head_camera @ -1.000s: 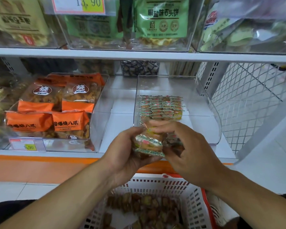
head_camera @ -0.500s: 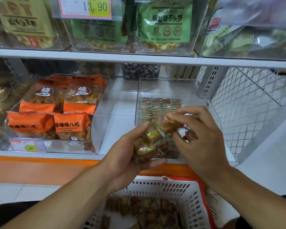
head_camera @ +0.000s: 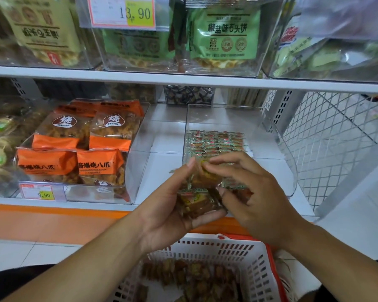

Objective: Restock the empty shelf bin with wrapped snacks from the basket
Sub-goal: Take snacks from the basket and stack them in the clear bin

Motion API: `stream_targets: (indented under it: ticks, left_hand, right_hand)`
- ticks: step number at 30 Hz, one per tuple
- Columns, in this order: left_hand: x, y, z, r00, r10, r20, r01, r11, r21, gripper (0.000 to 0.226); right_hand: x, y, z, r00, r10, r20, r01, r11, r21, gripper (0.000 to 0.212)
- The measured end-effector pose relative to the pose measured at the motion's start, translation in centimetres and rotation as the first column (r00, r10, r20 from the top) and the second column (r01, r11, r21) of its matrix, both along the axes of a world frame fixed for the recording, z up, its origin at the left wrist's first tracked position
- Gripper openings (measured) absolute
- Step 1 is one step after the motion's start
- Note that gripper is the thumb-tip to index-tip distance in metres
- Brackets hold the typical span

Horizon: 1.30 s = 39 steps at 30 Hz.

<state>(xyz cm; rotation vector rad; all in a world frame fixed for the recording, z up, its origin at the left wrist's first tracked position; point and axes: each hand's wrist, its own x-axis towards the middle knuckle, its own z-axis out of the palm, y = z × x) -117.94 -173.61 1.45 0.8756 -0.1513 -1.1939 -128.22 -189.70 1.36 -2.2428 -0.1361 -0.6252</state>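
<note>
Center frame: left hand (head_camera: pixel 172 205) cups a stack of wrapped snacks (head_camera: pixel 196 199); right hand (head_camera: pixel 253 192) pinches one off top. Prob. light, crinkly, slippery wrappers; pinch by edges.

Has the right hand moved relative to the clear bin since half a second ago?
Yes. The right hand dropped lower against the clear bin, toward the snacks in the left hand.

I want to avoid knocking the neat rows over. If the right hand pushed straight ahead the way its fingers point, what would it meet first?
Its fingers point left, so the right hand would press into the wrapped snacks gripped by the left hand, which it already pinches. The rows in the clear bin lie farther back.
</note>
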Motion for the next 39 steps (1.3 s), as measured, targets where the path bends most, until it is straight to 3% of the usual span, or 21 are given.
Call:
stream_targets:
  ticks: [3,7,9,10,11,12,14,15,16,17,21,24,25,27,31,33,36,39]
  left_hand:
    - [0.2,0.1,-0.1,0.998,-0.042,-0.046,0.041,0.999,-0.018,0.068]
    - [0.7,0.0,-0.8,0.997,-0.057,-0.053,0.059,0.998,0.025,0.054]
    - [0.8,-0.2,-1.2,0.999,-0.035,-0.028,0.036,0.997,0.062,0.046]
    - [0.8,-0.2,-1.4,1.000,-0.022,-0.014,0.023,0.997,0.080,0.043]
    - [0.8,-0.3,-1.6,1.000,-0.009,-0.005,0.009,0.995,0.097,0.042]
    - [0.8,-0.3,-1.9,1.000,0.002,0.001,-0.002,0.994,0.114,0.044]
    - [0.5,-0.4,-2.1,1.000,-0.002,0.030,-0.002,0.990,0.141,0.045]
    - [0.4,-0.4,-2.2,0.999,-0.010,0.048,0.002,0.988,0.153,0.040]
    - [0.2,-0.5,-2.3,0.998,-0.015,0.060,0.005,0.986,0.167,0.036]
    - [0.1,-0.5,-2.4,0.998,-0.015,0.067,0.003,0.984,0.177,0.034]
    - [-0.2,-0.6,-2.3,0.996,-0.010,0.086,-0.007,0.980,0.197,0.038]
    - [-0.3,-0.8,-2.1,0.995,-0.001,0.096,-0.018,0.981,0.193,0.044]
    - [-0.3,-0.8,-1.9,0.995,-0.006,0.104,-0.013,0.982,0.187,0.044]
    - [-0.4,-0.8,-1.8,0.991,-0.022,0.130,0.000,0.986,0.167,0.044]
    - [-0.5,-1.0,-1.7,0.990,-0.030,0.137,0.014,0.993,0.119,0.042]
    - [-0.4,-1.1,-1.6,0.993,-0.017,0.114,0.005,0.995,0.101,0.040]
    - [-0.1,-0.7,-1.7,0.994,-0.017,0.109,0.010,0.998,0.070,0.044]
    - [0.1,-0.5,-1.6,0.991,-0.055,0.120,0.049,0.998,0.050,0.045]
  right_hand:
    - [-0.1,-0.1,0.6,0.983,0.121,-0.139,-0.088,0.971,0.221,0.044]
    - [0.2,-1.0,1.6,0.941,0.170,-0.292,-0.083,0.954,0.288,0.052]
    - [0.5,-1.3,1.7,0.936,0.159,-0.314,-0.038,0.932,0.359,0.053]
    - [0.6,-1.6,1.7,0.933,0.135,-0.334,0.041,0.882,0.470,0.052]
    - [0.8,-2.0,1.7,0.915,0.123,-0.383,0.158,0.766,0.624,0.052]
    - [1.0,-2.6,1.6,0.890,0.164,-0.425,0.261,0.581,0.771,0.054]
    - [1.2,-3.6,1.7,0.868,0.272,-0.415,0.366,0.215,0.905,0.061]
    - [1.2,-3.9,1.8,0.867,0.296,-0.401,0.382,0.120,0.916,0.065]
    - [1.2,-4.0,1.9,0.871,0.305,-0.384,0.374,0.092,0.923,0.068]
    - [1.1,-4.0,2.0,0.877,0.304,-0.371,0.354,0.113,0.928,0.071]
    - [0.6,-3.6,1.7,0.904,0.299,-0.307,0.181,0.382,0.906,0.066]
    - [0.1,-3.2,1.4,0.971,0.086,-0.222,0.085,0.747,0.659,0.070]
    - [-0.2,-2.8,1.3,0.985,0.043,-0.166,0.066,0.802,0.594,0.077]
    - [-0.5,-1.5,1.0,0.995,0.004,-0.103,0.053,0.838,0.542,0.076]
    - [-0.9,-0.1,0.5,0.994,-0.099,-0.047,0.108,0.951,0.290,0.037]
    - [-0.9,-0.4,1.0,0.994,-0.070,-0.079,0.086,0.971,0.225,0.028]
    - [-0.7,-0.7,1.3,0.991,-0.033,-0.130,0.061,0.973,0.221,0.019]
    - [-0.7,-0.7,1.4,0.987,-0.006,-0.160,0.059,0.944,0.324,0.022]
